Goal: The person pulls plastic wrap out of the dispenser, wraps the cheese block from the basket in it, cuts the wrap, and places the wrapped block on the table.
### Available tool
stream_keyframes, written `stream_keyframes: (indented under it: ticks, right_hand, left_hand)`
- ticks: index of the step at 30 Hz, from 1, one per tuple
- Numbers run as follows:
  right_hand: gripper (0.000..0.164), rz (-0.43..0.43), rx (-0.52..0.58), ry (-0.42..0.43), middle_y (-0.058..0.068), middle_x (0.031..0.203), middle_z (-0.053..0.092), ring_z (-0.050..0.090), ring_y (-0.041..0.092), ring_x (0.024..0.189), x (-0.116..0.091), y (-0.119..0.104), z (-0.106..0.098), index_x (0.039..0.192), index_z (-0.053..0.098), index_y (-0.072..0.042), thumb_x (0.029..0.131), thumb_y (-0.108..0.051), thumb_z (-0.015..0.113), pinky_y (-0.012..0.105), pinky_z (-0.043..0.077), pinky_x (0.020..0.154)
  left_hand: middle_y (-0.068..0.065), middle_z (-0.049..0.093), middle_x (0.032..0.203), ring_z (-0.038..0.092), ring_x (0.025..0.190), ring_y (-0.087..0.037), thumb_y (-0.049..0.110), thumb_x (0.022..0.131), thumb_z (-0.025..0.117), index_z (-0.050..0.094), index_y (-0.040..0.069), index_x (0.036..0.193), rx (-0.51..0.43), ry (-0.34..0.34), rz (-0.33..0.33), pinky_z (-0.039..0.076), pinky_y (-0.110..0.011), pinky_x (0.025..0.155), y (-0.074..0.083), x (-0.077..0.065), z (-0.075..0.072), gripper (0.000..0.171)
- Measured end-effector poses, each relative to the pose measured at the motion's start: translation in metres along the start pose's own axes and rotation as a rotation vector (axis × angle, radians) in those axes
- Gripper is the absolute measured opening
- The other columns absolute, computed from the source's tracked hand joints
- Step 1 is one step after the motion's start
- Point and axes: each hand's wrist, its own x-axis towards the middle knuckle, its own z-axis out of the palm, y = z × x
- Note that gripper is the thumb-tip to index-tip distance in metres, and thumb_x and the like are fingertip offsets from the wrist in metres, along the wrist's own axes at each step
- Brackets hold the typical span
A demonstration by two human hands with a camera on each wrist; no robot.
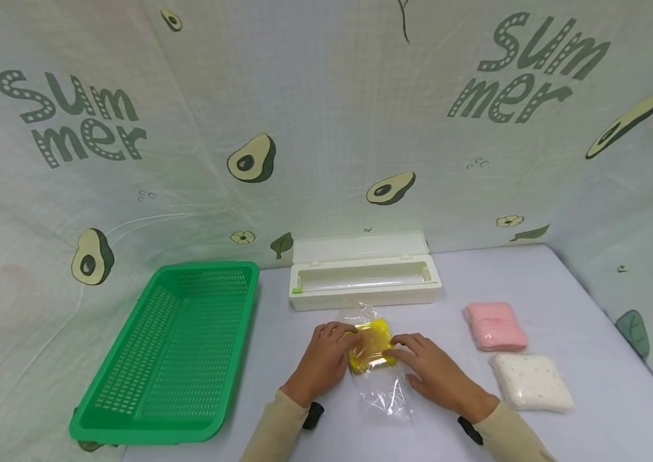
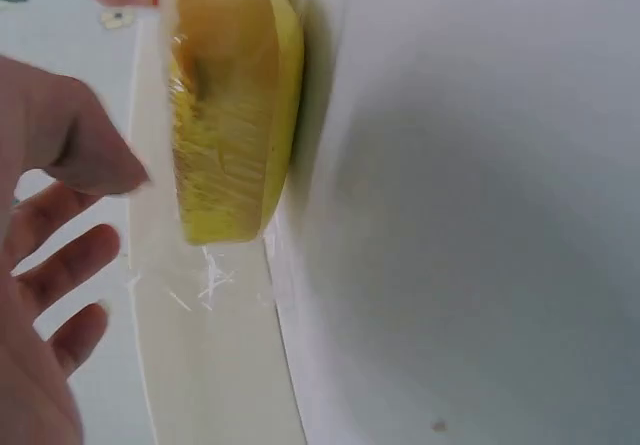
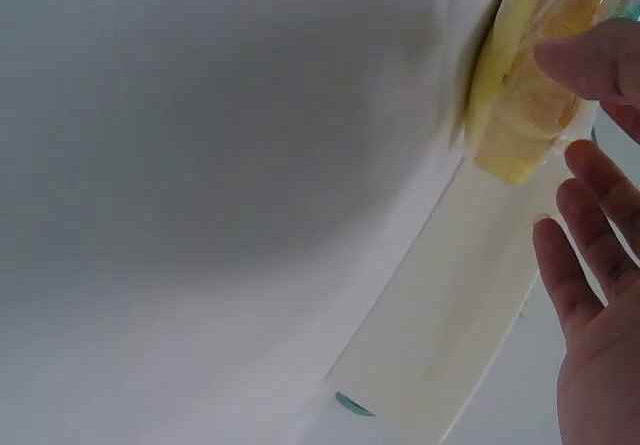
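Note:
A yellow block (image 1: 371, 348) wrapped in clear plastic film (image 1: 385, 393) lies on the table between both hands. My left hand (image 1: 322, 362) reaches over its left side, fingertips at the wrapped top edge. In the left wrist view the thumb and fingers stand apart, and the block (image 2: 232, 125) shows its film-covered side. On the other side my right hand (image 1: 439, 375) has its fingertips at the block's right edge, fingers loosely bent. Its thumb overlaps the wrapped block (image 3: 525, 105) in the right wrist view. Loose film spreads beyond the block toward the front and back.
Behind the block stands a white film dispenser box (image 1: 364, 299), lid raised, with a roll inside. A green plastic basket (image 1: 240, 359) is at the left. To the right lie a wrapped pink block (image 1: 496, 326) and a wrapped white block (image 1: 532, 382). Printed cloth hangs behind.

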Motion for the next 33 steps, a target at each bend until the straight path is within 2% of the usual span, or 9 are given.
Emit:
stream_keyframes:
  ticks: [3,6,10,13,16,22,24,28,33]
  right_hand:
    - [0.083,-0.013,-0.006,-0.036,0.009,0.139,0.06,0.061,0.029,0.122,-0.004,-0.001,0.004,0.139,0.063,-0.018,0.066,-0.006,0.099,0.049,0.056,0.097]
    - [0.082,-0.021,0.007,-0.047,0.009,0.141,0.059,0.06,0.029,0.124,-0.003,-0.002,0.006,0.137,0.062,-0.017,0.065,-0.013,0.101,0.049,0.055,0.099]
    - [0.052,0.012,0.047,0.0,0.005,0.134,0.063,0.061,0.026,0.122,0.002,-0.003,0.009,0.119,0.069,-0.018,0.074,-0.019,0.095,0.048,0.055,0.099]
    - [0.031,0.057,0.072,0.065,0.0,0.124,0.068,0.063,0.023,0.115,0.006,-0.005,0.012,0.104,0.07,-0.02,0.081,-0.016,0.09,0.046,0.056,0.094]
    - [0.029,0.096,0.093,0.139,-0.002,0.115,0.071,0.064,0.021,0.109,0.009,-0.007,0.015,0.096,0.069,-0.021,0.08,-0.007,0.09,0.044,0.055,0.089]
    - [0.033,0.168,0.143,0.247,-0.007,0.101,0.071,0.064,0.018,0.103,0.014,-0.01,0.019,0.098,0.069,-0.018,0.078,0.001,0.089,0.042,0.054,0.085]
    - [0.031,0.199,0.148,0.26,-0.007,0.099,0.071,0.065,0.018,0.102,0.015,-0.011,0.02,0.098,0.071,-0.017,0.08,0.0,0.089,0.041,0.054,0.084]
    - [0.025,0.264,0.155,0.266,-0.005,0.097,0.071,0.066,0.018,0.099,0.019,-0.014,0.022,0.097,0.072,-0.016,0.083,-0.001,0.087,0.041,0.055,0.082]
    - [0.02,0.356,0.151,0.263,0.001,0.093,0.07,0.066,0.022,0.095,0.025,-0.02,0.024,0.09,0.07,-0.014,0.085,-0.003,0.085,0.044,0.055,0.08]
  left_hand:
    - [0.004,0.062,0.14,0.054,0.134,-0.021,-0.006,0.089,0.069,0.069,0.026,0.133,-0.008,-0.08,0.023,0.041,-0.044,0.113,0.002,-0.01,-0.002,0.054]
    - [0.002,0.059,0.143,0.053,0.135,-0.022,0.002,0.088,0.079,0.067,0.025,0.134,0.033,-0.122,0.064,0.042,-0.043,0.113,0.007,-0.017,-0.001,0.053]
    - [0.001,0.056,0.142,0.052,0.134,-0.021,0.028,0.082,0.094,0.065,0.026,0.135,0.09,-0.125,0.101,0.043,-0.04,0.112,0.013,-0.02,0.004,0.061]
    - [0.003,0.056,0.139,0.052,0.132,-0.019,0.043,0.079,0.093,0.064,0.027,0.132,0.088,-0.107,0.091,0.043,-0.039,0.112,0.017,-0.021,0.007,0.063]
    - [0.004,0.056,0.137,0.051,0.132,-0.019,0.05,0.08,0.09,0.065,0.026,0.131,0.052,-0.092,0.06,0.043,-0.039,0.112,0.019,-0.022,0.009,0.062]
    - [0.003,0.056,0.134,0.051,0.123,-0.017,0.053,0.084,0.086,0.067,0.019,0.133,-0.063,-0.06,-0.041,0.042,-0.039,0.108,0.022,-0.022,0.015,0.063]
    - [0.004,0.059,0.127,0.052,0.115,-0.015,0.046,0.088,0.084,0.069,0.016,0.129,-0.124,-0.006,-0.092,0.044,-0.038,0.102,0.023,-0.02,0.017,0.053]
    - [0.007,0.064,0.102,0.051,0.094,-0.011,0.028,0.095,0.08,0.072,0.015,0.106,-0.264,0.123,-0.216,0.044,-0.032,0.086,0.025,-0.014,0.021,0.019]
    - [0.009,0.061,0.082,0.048,0.08,-0.008,0.02,0.094,0.082,0.069,0.016,0.092,-0.401,0.211,-0.391,0.041,-0.028,0.076,0.027,-0.007,0.024,0.014]
